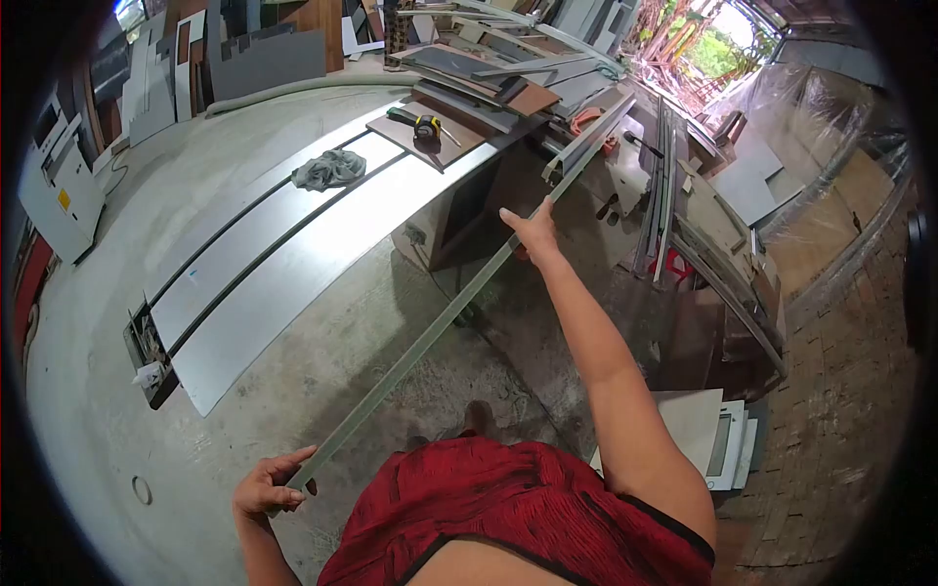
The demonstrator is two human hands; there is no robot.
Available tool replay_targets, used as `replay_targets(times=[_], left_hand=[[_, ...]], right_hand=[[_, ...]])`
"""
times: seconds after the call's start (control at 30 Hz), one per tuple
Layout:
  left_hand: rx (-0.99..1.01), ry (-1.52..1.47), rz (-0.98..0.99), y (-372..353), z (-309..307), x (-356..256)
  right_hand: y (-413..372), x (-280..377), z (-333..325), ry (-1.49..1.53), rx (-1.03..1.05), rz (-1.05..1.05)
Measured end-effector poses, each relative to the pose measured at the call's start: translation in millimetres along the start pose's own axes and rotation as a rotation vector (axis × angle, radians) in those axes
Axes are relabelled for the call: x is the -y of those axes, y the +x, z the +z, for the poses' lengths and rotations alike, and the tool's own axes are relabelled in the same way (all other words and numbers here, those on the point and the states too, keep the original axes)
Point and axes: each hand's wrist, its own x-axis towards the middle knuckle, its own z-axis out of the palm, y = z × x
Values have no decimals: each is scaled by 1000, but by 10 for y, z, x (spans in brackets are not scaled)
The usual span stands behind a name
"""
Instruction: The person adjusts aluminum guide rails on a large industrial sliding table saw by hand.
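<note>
A long, narrow greenish strip (410,359) runs diagonally in front of my body. Its lower left end is in my left hand (272,485), fingers and thumb closed round it. Farther up, my right hand (533,232) grips the strip, with the thumb pointing left. Beyond the strip lies a long pale panel (322,239) with two dark grooves. A crumpled grey cloth (329,170) rests on this panel. At the panel's far end, a yellow and black tape measure (427,128) sits on a small brown board (451,148).
Stacked boards (479,83) and long metal profiles (657,186) stand beyond and to the right. A white cabinet (66,195) is at the far left. Near my right side are pale panels (684,420). A ring (142,490) lies on the concrete floor (205,459).
</note>
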Motion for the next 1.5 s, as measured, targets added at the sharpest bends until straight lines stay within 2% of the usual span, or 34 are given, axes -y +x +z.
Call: replay_targets(times=[0.07, 0.17, 0.37, 0.47, 0.57, 0.63, 0.7, 0.77, 0.83, 0.93, 1.13, 1.23, 1.33, 1.5], left_hand=[[7, 39, 3, 4, -24, -4], [-12, 78, -3, 18, 77, -103], [111, 79, -62, 68, -28, -69], [97, 322, -164, 113, 122, -256], [112, 952, -19, 396, 104, -435], [42, 1227, -77, 641, 461, -810], [7, 1281, 100, 937, 732, -972], [91, 1270, 286, 1361, 811, -952], [139, 1276, 353, 1713, 930, -912], [196, 1256, 357, 2068, 1075, -839], [139, 1249, 430, 2344, 1289, -814], [75, 1335, 325, 2416, 1424, -883], [10, 1394, 343, 2386, 1534, -898], [39, 1491, 328, 2405, 1606, -942]], right_hand=[[181, -82, 89, -113, 18, 82], [-69, 249, -40, -37, 157, 292], [-48, 298, 8, -93, 149, 315], [-67, 341, 7, -133, 163, 348], [-83, 288, 49, -120, 165, 330], [-57, 210, 124, -225, 134, 299], [-11, 135, 174, -274, 123, 277], [26, 87, 178, -266, 127, 270], [1, 138, 131, -209, 136, 270], [51, 153, 93, -135, 144, 303], [230, -51, 206, -105, 100, 278], [216, -26, 194, -112, 105, 280], [175, 49, 143, -76, 106, 292], [291, -19, 129, -45, 99, 306]])
